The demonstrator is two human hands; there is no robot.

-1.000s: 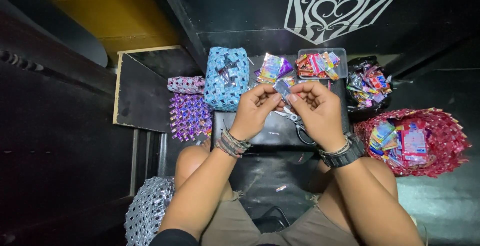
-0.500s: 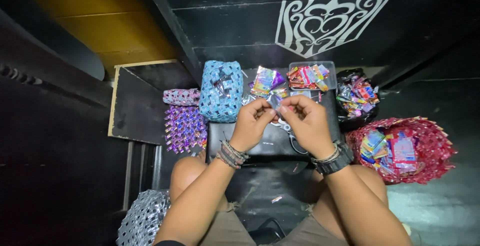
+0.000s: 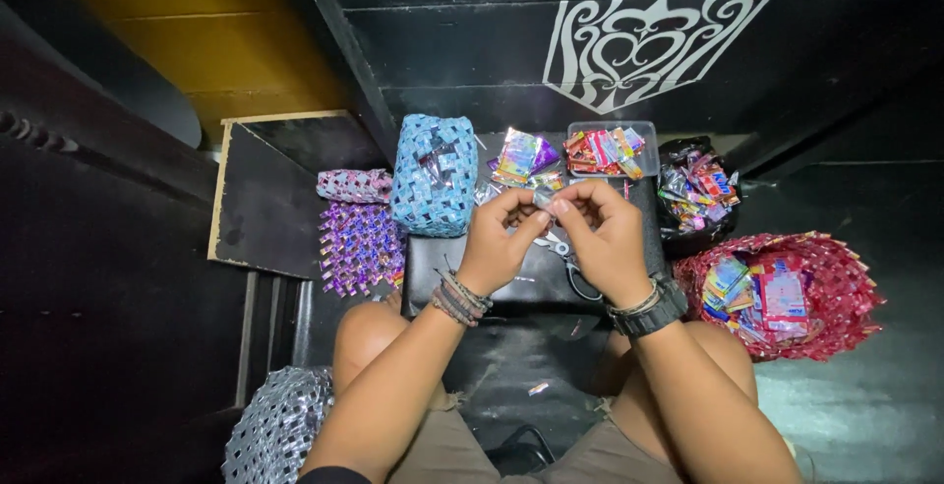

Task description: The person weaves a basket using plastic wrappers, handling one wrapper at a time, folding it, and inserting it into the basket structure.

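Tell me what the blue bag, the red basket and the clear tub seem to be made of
Blue bag: looks woven from folded glossy wrapper strips; a small checked pattern with shiny highlights shows.
Red basket: apparently the same folded-wrapper weave, red, with a jagged rim.
Clear tub: likely thin transparent plastic; the colourful wrappers show through its walls.
Both hands pinch a small shiny piece, probably foil wrapper.

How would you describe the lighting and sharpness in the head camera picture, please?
Head view: light falls on the middle, so the left hand, right hand and blue woven wrapper bag read clearly; the small shiny folded strip pinched between both hands is too small to resolve; the black floor sinks into shadow; straight edges bow towards the frame's borders.
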